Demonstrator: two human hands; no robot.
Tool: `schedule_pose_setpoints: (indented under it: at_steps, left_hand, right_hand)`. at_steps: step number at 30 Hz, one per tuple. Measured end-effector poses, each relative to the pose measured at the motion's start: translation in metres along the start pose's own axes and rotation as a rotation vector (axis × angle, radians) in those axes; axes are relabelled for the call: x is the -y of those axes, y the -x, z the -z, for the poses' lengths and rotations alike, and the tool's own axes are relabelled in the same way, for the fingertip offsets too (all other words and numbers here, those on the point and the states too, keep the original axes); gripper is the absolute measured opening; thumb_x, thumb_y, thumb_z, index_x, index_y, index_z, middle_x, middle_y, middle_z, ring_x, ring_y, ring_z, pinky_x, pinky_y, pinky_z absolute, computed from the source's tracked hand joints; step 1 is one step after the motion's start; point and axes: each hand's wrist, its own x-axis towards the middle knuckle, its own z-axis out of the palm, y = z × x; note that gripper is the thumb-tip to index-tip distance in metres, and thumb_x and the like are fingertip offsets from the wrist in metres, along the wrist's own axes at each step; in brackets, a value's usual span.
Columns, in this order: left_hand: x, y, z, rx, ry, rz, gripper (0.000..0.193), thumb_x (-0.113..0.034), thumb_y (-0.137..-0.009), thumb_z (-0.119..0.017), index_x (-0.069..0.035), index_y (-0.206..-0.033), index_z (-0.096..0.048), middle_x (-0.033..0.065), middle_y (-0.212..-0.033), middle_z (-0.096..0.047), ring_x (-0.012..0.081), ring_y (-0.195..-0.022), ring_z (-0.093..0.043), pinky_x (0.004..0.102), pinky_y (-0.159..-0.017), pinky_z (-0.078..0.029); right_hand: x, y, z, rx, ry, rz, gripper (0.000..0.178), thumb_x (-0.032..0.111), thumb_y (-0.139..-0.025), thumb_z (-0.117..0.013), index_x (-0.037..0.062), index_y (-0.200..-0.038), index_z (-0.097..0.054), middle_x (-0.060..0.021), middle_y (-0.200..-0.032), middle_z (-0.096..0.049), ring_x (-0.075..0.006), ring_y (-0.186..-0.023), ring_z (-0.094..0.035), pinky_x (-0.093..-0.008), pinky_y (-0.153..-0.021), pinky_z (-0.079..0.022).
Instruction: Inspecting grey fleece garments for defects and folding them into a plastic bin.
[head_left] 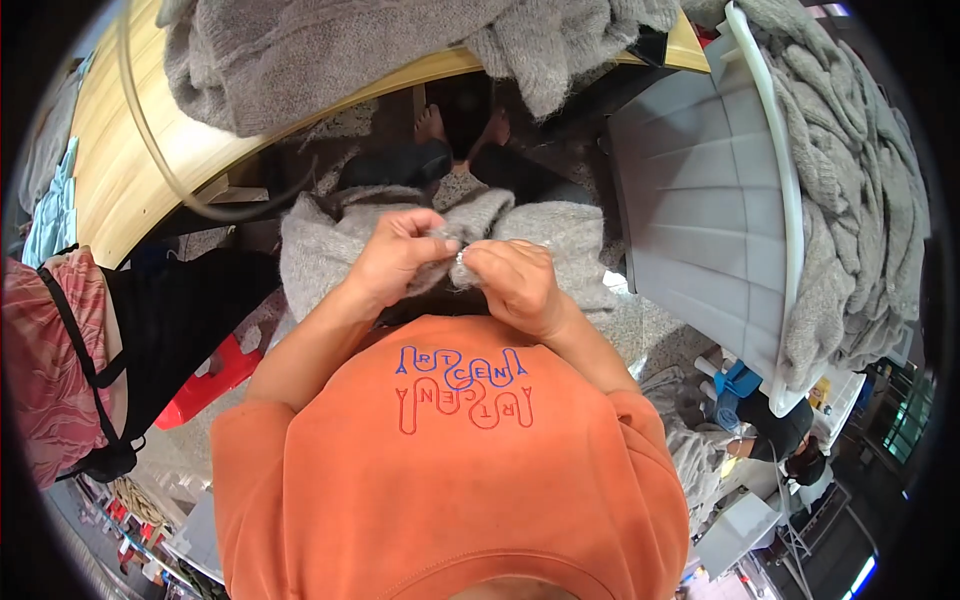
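A fuzzy grey knitted garment (322, 252) lies spread across my lap, its folds hanging to both sides. My left hand (398, 258) pinches a bunched bit of the knit between thumb and fingers. Close beside it, my right hand (517, 283) is closed on the same piece, thumb pressed against the forefinger. A small pale spot shows at the right thumb tip; I cannot make out what it is. The fingertips nearly meet over the gathered fabric.
Ahead is a wooden table (120, 140) with a grey knit pile (330, 55) overhanging its edge. A large grey bin (700, 180) heaped with grey knits (850, 200) stands right. A red plastic stool (212, 385) is at left, near a person in pink patterned clothing (60, 350).
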Motion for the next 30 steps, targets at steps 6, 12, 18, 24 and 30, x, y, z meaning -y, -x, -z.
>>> schedule_pose_setpoints:
  at_steps: [6,12,18,24,30]
  left_hand:
    - [0.009,0.001,-0.001,0.052,0.012,0.014,0.001,-0.004,-0.078,-0.059,-0.003,-0.077,-0.059,-0.0021,-0.07,-0.058,0.0028,-0.059,-0.049,0.017,-0.052,-0.038]
    - [0.005,0.005,0.002,0.015,0.012,0.005,0.003,-0.003,-0.077,-0.06,-0.002,-0.08,-0.061,-0.0022,-0.07,-0.058,0.0025,-0.059,-0.048,0.0171,-0.051,-0.037]
    - [0.012,0.008,0.006,-0.048,-0.244,-0.088,0.006,-0.001,-0.076,-0.061,0.0,-0.082,-0.062,-0.0019,-0.07,-0.058,0.0018,-0.059,-0.047,0.0163,-0.05,-0.036]
    - [0.024,0.013,0.008,-0.165,-0.436,-0.236,0.006,-0.001,-0.075,-0.063,0.001,-0.081,-0.062,-0.0022,-0.068,-0.057,0.0018,-0.059,-0.045,0.0166,-0.05,-0.036]
    - [0.023,0.016,0.003,-0.222,-0.558,-0.284,0.004,-0.001,-0.075,-0.063,0.002,-0.077,-0.061,-0.0033,-0.066,-0.056,0.0016,-0.06,-0.044,0.018,-0.051,-0.037]
  right_hand:
    - [-0.002,0.0,-0.006,0.011,0.121,0.012,0.018,-0.002,-0.061,-0.057,0.0023,-0.078,-0.055,-0.0066,-0.072,-0.055,-0.0207,-0.059,-0.057,-0.0294,-0.049,-0.044]
    - [-0.003,0.001,-0.012,0.051,0.123,0.033,0.016,0.001,-0.06,-0.058,0.0028,-0.076,-0.053,-0.0064,-0.071,-0.053,-0.0203,-0.058,-0.056,-0.0298,-0.048,-0.044]
    - [-0.004,-0.001,-0.02,-0.004,0.002,-0.164,0.025,-0.01,-0.058,-0.054,0.0016,-0.08,-0.057,-0.011,-0.077,-0.057,-0.0256,-0.062,-0.057,-0.0297,-0.051,-0.046]
    - [-0.016,0.008,-0.023,0.146,-0.326,-0.324,0.027,-0.014,-0.056,-0.047,-0.0002,-0.079,-0.056,-0.0105,-0.075,-0.056,-0.0237,-0.067,-0.056,-0.0283,-0.058,-0.045]
    - [-0.015,0.01,-0.026,0.15,-0.406,-0.432,0.025,-0.014,-0.06,-0.045,-0.0013,-0.079,-0.056,-0.0092,-0.074,-0.056,-0.0172,-0.064,-0.056,-0.0262,-0.056,-0.045]
